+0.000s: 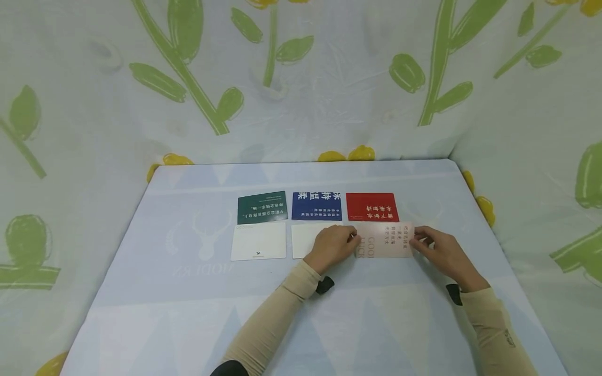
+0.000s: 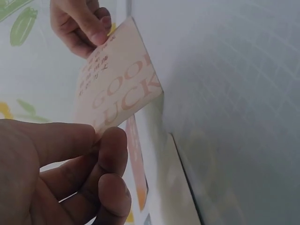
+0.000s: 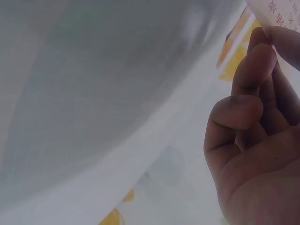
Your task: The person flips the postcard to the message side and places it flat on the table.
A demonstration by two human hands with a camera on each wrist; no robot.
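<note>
Head view: left hand [image 1: 331, 246] and right hand [image 1: 443, 254] pinch 1 pink card [image 1: 386, 241] between them, seemingly raised

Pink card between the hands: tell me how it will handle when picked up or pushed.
The pink card seems fairly stiff: pinched at opposite ends by the left hand and right hand, it shows no clear sag. Its thin edge suggests little weight. Being flat, it would likely slide rather than roll.
</note>
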